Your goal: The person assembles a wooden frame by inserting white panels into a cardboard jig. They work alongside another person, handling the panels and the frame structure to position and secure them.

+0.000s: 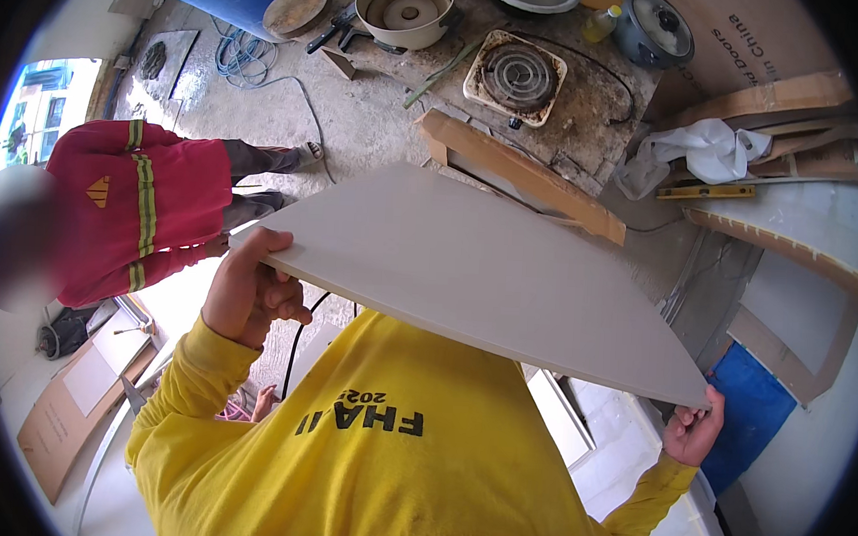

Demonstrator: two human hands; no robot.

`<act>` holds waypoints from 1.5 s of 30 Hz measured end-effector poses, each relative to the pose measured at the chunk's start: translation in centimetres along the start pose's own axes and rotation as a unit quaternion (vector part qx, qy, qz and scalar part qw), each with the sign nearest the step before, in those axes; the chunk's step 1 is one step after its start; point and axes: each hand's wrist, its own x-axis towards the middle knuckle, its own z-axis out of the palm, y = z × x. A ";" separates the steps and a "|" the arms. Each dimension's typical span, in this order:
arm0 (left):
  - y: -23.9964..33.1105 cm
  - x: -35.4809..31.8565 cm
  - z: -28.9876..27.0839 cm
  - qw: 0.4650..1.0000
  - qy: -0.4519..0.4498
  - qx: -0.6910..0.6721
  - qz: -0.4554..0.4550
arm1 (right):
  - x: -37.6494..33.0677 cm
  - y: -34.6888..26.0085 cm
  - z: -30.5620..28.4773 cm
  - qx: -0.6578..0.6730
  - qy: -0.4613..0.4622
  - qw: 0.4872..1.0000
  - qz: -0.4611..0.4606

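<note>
I've got the big pale grey tile [477, 271] up in the air, held flat in front of the yellow shirt [380, 460], well clear of the floor and of anything that could bear it. My left hand [248, 293] is clamped on its near left corner, thumb on top and fingers curled under. My right hand [692, 432] pinches the far right corner from below. So the lift looks done to me; the tile rests on nothing yet, and setting it down is what remains.

Beyond the tile, a dirty table [592, 112] carries a coil hotplate [515, 76] and a cream pot [405, 10] with a pale round insert lying inside it. A grey lidded cooker [660, 28] stands at the table's right end, lid on, contents hidden. A crumpled white cloth [707, 147] lies to the right. A person in a red jacket [131, 209] stands at my left, apart from the tile.
</note>
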 end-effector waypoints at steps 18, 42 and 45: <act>-23.7 12.4 -11.7 0.977 0.174 -0.102 -0.064 | 18.3 21.6 2.2 -0.130 -0.162 0.964 0.164; -51.5 6.6 -15.6 0.760 0.299 -0.575 -0.049 | 10.6 27.1 24.8 -0.479 -0.349 0.805 0.037; -53.5 6.0 -13.6 0.712 0.311 -0.629 -0.043 | 8.4 28.1 28.6 -0.548 -0.364 0.753 0.008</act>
